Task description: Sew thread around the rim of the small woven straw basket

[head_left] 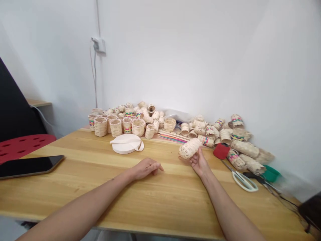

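My right hand (200, 164) is closed round the underside of a small woven bamboo basket (190, 148), a pale cylinder lying on its side just above the table. Its near end faces left and has a ragged, unfinished-looking edge. My left hand (147, 168) rests on the wooden table (160, 201) with nothing in it, the thumb stretched out and the fingers loosely bent. Beyond it lies a flat roll of white ribbon (127, 144) with a loose loop on top.
Several upright baskets (116, 128) stand at the back left. A heap of loose woven pieces (244, 148) lies at the back right, near scissors (244, 181), a red object (221, 151) and a green container (271, 174). Coloured strips (173, 138) lie between. A phone (30, 166) is left.
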`<state>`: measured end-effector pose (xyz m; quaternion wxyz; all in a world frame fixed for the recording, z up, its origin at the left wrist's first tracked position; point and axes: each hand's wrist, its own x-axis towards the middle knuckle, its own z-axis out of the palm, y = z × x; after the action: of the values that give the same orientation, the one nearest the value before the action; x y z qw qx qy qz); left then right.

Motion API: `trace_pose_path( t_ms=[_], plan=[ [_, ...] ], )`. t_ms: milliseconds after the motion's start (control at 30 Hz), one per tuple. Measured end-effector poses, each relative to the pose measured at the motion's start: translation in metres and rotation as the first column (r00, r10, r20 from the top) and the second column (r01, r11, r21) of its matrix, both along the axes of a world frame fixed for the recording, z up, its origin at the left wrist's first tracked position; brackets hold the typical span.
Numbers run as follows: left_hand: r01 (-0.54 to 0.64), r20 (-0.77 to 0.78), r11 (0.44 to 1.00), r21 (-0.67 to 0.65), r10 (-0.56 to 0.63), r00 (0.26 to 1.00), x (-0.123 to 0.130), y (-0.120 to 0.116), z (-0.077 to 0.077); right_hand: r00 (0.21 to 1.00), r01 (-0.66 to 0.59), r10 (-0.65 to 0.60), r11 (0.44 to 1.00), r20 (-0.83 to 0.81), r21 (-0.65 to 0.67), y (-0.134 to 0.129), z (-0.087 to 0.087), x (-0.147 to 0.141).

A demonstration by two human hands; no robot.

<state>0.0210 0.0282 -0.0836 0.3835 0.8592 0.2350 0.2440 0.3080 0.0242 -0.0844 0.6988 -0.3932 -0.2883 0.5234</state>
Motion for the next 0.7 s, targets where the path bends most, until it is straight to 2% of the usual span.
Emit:
trace_pose_path(
  t_ms=[167, 700],
  plan=[
    [-0.005, 0.008, 1.0, -0.014, 0.005, 1.0, 0.0012, 0.0006, -0.0008, 0.999, -0.005, 0.005, 1.0, -0.043, -0.004, 0.0002, 0.0001, -0.0011],
    [-0.003, 0.027, 0.998, -0.066, 0.005, 1.0, 0.0038, 0.0025, -0.007, 1.0, -0.025, 0.025, 0.999, 0.003, -0.04, -0.0008, -0.0037, -0.0019]
  ],
)
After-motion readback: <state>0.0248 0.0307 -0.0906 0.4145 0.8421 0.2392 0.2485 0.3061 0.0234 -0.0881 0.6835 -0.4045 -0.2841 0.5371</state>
